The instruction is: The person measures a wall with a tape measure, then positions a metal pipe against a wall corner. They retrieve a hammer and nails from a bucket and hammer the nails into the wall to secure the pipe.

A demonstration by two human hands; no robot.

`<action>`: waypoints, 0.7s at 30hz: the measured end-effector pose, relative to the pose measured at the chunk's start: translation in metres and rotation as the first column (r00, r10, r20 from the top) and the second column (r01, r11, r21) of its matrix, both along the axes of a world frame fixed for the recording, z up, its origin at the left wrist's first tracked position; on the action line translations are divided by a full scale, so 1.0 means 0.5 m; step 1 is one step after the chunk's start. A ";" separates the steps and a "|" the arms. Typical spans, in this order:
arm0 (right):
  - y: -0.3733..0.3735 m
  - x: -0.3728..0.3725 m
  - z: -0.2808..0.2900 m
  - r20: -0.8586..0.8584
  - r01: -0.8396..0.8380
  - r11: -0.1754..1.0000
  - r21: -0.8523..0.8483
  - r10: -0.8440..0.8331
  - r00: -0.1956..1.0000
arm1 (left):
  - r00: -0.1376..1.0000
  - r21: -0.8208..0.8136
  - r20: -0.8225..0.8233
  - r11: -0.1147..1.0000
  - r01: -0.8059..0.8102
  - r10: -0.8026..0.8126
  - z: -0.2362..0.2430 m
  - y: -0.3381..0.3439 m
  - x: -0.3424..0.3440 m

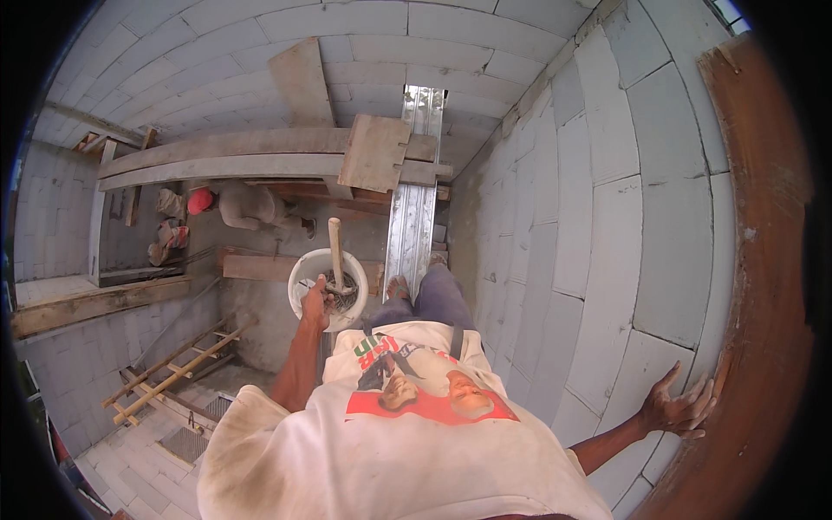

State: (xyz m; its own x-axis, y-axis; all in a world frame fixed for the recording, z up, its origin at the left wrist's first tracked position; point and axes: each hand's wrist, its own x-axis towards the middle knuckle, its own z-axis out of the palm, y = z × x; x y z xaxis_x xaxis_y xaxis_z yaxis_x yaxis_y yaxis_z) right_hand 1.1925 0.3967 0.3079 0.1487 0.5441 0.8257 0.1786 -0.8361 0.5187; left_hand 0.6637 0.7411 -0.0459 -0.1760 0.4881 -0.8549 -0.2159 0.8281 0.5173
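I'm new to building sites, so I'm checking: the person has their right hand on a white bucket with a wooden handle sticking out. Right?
Not quite: the head view shows the left hand on the white bucket with the wooden handle sticking out.

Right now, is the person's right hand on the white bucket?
No, the left hand holds the bucket, while the right hand is well apart, by the block wall.
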 end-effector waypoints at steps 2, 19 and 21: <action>0.059 -0.009 -0.009 -0.099 -0.170 0.981 0.097 0.179 0.979 | 0.997 0.049 -0.007 0.996 0.077 -0.077 0.008 0.074 0.065; 1.201 -0.137 -0.771 0.089 0.245 0.965 -0.089 0.253 -0.963 | 0.784 0.339 -0.092 0.721 0.604 -0.614 -0.035 0.515 0.655; 1.282 -0.102 -0.818 0.194 0.325 0.934 -0.150 0.350 -0.916 | 0.809 0.472 0.005 0.715 0.516 -0.587 -0.082 0.560 0.698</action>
State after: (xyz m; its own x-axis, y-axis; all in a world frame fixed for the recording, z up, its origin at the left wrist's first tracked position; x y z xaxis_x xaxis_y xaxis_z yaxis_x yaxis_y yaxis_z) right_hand 1.1416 1.0379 -0.1012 -0.1522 0.4984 -0.8535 -0.5565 -0.7569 -0.3427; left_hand 1.0126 1.0210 -0.0869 0.3493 0.7766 -0.5243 0.1072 0.5228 0.8457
